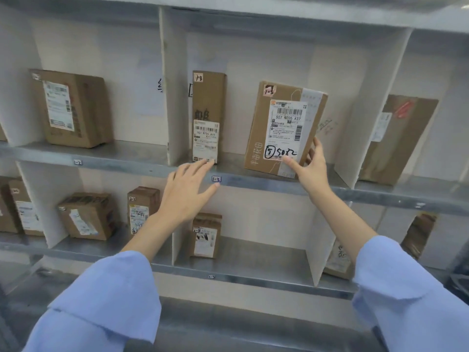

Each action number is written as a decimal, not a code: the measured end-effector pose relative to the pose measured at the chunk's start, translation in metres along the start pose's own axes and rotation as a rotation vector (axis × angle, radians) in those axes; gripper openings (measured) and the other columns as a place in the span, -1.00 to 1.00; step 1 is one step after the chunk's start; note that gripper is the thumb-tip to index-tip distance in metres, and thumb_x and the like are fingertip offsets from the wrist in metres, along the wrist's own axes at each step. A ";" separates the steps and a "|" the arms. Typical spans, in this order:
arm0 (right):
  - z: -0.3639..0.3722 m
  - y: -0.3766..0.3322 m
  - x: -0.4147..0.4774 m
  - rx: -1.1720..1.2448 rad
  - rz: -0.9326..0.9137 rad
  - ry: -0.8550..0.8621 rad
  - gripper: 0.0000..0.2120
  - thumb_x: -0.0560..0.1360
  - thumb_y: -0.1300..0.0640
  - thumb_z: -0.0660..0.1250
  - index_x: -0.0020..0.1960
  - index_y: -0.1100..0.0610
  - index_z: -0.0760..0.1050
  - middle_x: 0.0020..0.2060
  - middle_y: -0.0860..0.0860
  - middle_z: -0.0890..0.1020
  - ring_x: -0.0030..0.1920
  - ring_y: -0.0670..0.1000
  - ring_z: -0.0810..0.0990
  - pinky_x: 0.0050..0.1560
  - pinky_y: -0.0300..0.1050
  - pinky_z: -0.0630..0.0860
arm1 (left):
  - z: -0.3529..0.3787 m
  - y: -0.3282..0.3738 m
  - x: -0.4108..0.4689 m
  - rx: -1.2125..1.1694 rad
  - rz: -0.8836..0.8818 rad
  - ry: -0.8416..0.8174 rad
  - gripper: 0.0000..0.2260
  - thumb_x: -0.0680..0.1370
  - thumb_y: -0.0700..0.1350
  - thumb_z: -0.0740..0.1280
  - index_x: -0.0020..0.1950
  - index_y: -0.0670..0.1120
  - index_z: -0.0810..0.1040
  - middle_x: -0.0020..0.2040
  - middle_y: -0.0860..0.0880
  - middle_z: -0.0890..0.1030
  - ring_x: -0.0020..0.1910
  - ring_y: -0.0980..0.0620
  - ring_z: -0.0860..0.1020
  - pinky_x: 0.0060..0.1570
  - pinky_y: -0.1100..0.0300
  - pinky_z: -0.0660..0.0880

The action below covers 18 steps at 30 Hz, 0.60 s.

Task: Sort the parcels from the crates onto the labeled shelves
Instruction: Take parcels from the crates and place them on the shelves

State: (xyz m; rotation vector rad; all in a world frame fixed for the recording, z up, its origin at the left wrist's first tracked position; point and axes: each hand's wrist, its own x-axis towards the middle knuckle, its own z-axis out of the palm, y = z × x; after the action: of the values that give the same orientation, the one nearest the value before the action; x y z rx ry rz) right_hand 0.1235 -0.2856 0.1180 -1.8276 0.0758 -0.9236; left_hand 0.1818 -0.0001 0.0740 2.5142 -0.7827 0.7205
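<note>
A brown parcel (264, 128) marked 1-3, with a white shipping label, stands tilted in the middle compartment of the upper shelf (253, 182). My right hand (311, 168) grips its lower right corner, thumb on the label, fingers behind the edge. A tall narrow parcel (208, 102), also marked 1-3, stands upright at the compartment's left. My left hand (186, 189) hovers open in front of the shelf edge, fingertips near the narrow parcel's base, beside the small shelf tag (216, 179) reading 1-3.
White dividers (167, 85) split each shelf into compartments. Parcels stand in the upper left compartment (73, 110) and upper right compartment (398, 141). The lower shelf (241, 275) holds several small boxes, one (206, 236) right below my left hand.
</note>
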 end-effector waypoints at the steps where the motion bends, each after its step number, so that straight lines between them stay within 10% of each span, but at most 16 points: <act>1: 0.000 0.008 0.010 -0.003 0.004 -0.003 -0.12 0.45 0.18 0.51 0.58 0.03 0.06 0.45 -0.05 0.41 0.31 -0.08 0.47 0.34 -0.09 0.43 | 0.005 0.000 0.007 0.000 -0.002 0.010 -0.40 0.54 0.28 0.01 0.56 0.11 0.18 0.54 0.10 0.26 0.49 -0.01 0.18 0.40 -0.03 0.14; 18: 0.016 0.085 0.088 -0.119 0.035 -0.159 -0.14 0.48 0.22 0.47 0.54 0.08 -0.05 0.48 -0.06 0.30 0.40 0.00 0.40 0.43 0.09 0.36 | 0.047 -0.002 0.053 0.016 -0.053 -0.027 -0.40 0.54 0.26 -0.01 0.56 0.11 0.18 0.54 0.10 0.25 0.49 0.00 0.17 0.41 0.00 0.11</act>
State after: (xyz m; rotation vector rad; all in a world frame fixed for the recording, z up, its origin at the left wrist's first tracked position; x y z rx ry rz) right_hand 0.2251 -0.3514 0.0951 -1.9978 0.0645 -0.7596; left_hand 0.2373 -0.0440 0.0673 2.5534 -0.7199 0.6793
